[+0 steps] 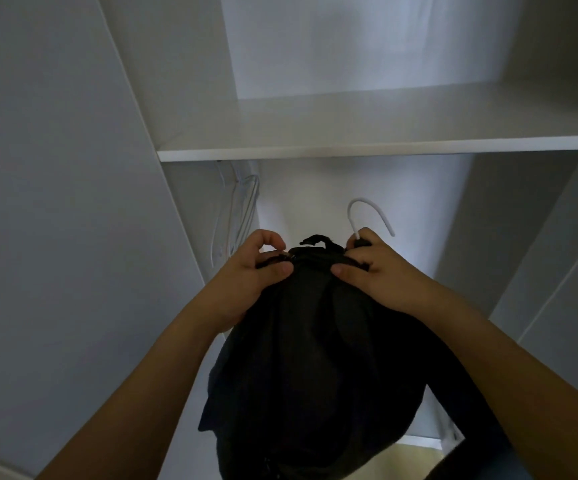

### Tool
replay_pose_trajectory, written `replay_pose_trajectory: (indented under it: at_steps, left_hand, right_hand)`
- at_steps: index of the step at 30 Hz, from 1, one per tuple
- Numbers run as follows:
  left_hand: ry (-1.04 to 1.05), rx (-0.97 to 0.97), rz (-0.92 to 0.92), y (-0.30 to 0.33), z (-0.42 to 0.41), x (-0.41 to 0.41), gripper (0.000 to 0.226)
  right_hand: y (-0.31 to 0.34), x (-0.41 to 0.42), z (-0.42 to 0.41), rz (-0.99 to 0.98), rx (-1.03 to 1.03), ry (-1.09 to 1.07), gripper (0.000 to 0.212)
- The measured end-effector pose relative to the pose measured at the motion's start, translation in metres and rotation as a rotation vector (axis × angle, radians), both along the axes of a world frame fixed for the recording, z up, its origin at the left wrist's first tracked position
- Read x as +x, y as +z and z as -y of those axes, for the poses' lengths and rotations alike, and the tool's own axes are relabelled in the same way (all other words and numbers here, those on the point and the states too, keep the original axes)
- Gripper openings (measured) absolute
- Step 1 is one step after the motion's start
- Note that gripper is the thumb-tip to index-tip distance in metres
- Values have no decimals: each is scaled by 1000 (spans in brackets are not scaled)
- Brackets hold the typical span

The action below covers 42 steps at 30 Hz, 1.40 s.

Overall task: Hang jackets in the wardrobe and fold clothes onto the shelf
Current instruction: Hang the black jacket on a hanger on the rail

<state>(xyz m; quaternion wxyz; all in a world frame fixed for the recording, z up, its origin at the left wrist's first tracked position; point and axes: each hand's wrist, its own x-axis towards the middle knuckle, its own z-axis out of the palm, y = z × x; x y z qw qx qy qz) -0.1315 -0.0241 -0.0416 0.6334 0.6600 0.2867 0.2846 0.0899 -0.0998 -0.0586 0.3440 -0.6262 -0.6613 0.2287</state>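
Hanging step: my left hand (246,271) and right hand (374,268) grip the black jacket (315,358) at its collar, on a white hanger (367,211), below the shelf (349,148). Next, I must lift its hook to the rail, unseen here.

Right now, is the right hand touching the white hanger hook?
Touching. In the head view, the right hand pinches the base of the white hanger hook while also gripping the dark jacket.
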Motion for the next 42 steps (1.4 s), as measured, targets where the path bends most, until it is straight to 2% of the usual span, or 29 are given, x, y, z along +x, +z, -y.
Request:
replay_pose_trajectory:
  at_steps: [1,4,6,8,9,12,15,21,25,29,32,34,36,38,42]
  left_hand:
    - [2,27,-31,1,1,0,17]
    - [22,204,-165,3,5,2,12]
    - [29,256,-180,6,7,3,11]
    - [25,300,-198,9,9,4,10]
    - [25,319,-209,11,10,4,9]
    - [24,316,-192,16,12,2,6]
    - [54,333,-192,20,15,3,9]
    - [95,473,-237,18,16,6,13]
    - [274,375,-128,7,14,10,20]
    - [263,339,-99,3,15,10,20]
    - [195,266,-85,4,11,-1,17]
    - [81,142,-32,7,9,-8,21]
    - [28,53,31,7,9,-11,27]
    - [137,59,27,6,9,-10,30]
    - [353,86,-58,2,0,-9,21]
  right_hand:
    - [2,1,2,9,-31,36,9]
    - [2,2,6,-6,-43,91,38]
    - [7,-3,9,-99,-28,66,25]
    - [7,-6,10,-145,5,43,29]
    - [7,-8,10,-143,28,30,32]
    - [4,-14,8,-93,131,-5,21]
    - [4,-19,10,-39,214,-28,20]
    - [17,-32,16,-109,330,-51,23]
    - [25,-39,22,-224,319,23,17]
    - [30,-31,22,-300,162,147,6]
    - [29,-26,15,-500,75,103,32]
    - [25,-27,7,-461,97,-8,30]
    - [21,-31,0,-368,69,-57,17]
    - [15,-33,-4,-268,12,-39,6]
    - [11,-37,-2,-267,-36,25,27]
